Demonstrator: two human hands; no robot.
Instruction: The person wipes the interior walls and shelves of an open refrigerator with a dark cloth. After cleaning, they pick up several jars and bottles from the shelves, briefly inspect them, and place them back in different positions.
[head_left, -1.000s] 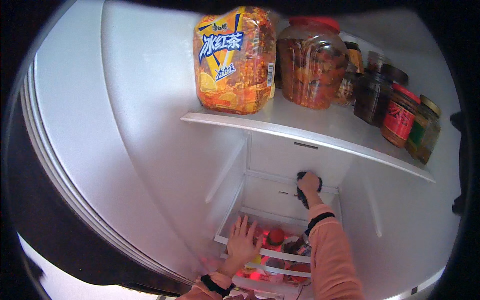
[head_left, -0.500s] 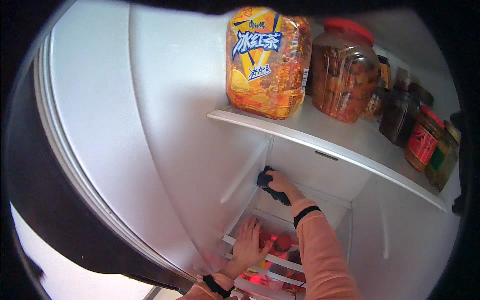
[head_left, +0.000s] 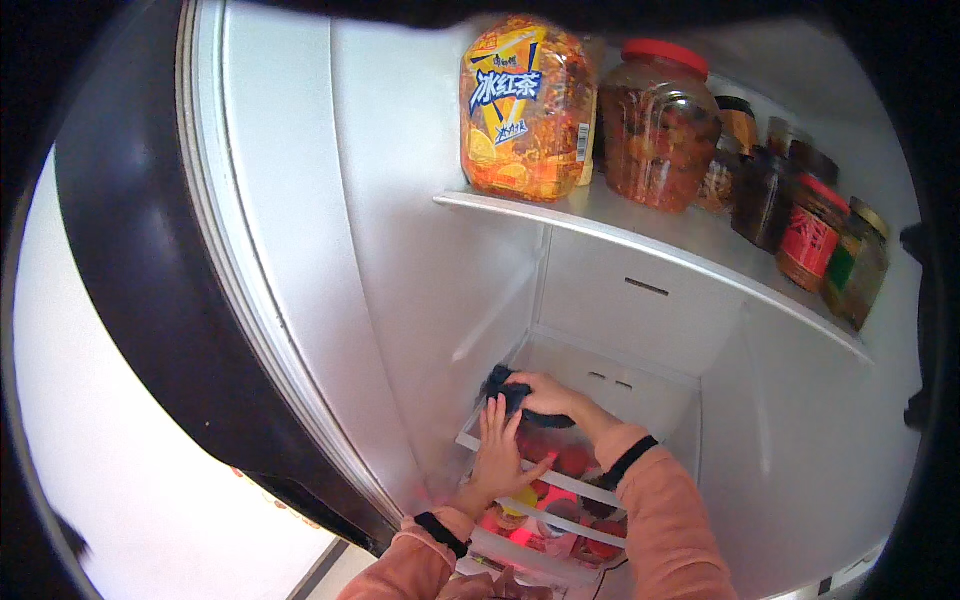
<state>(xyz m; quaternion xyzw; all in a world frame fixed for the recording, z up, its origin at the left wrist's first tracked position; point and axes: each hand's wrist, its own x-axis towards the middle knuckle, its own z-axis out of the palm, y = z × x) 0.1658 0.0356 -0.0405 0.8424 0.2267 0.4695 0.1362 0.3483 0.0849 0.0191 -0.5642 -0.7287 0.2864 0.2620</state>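
Note:
My right hand (head_left: 552, 398) grips a dark cloth (head_left: 546, 419) and presses it low against the left rear part of the fridge interior, just over the lower glass shelf. Just in front of it, my left hand (head_left: 496, 462) lies with fingers spread on the shelf's left front part, its fingertips by the cloth's near edge. A white strip (head_left: 590, 492) runs along the shelf front. Below the shelf, red and yellow items (head_left: 555, 462) show through, partly hidden by my hands.
On the upper shelf (head_left: 640, 238) stand a large orange-labelled plastic bottle (head_left: 525, 120), a red-lidded jar (head_left: 660, 130) and several smaller jars (head_left: 810, 235). At left is the fridge door edge (head_left: 215, 230) with its pale seal. The right inner wall (head_left: 790, 400) rises beside my right arm.
My right hand has brought the cloth down and nearer from the back left corner, close to my left hand. The view has shifted a little.

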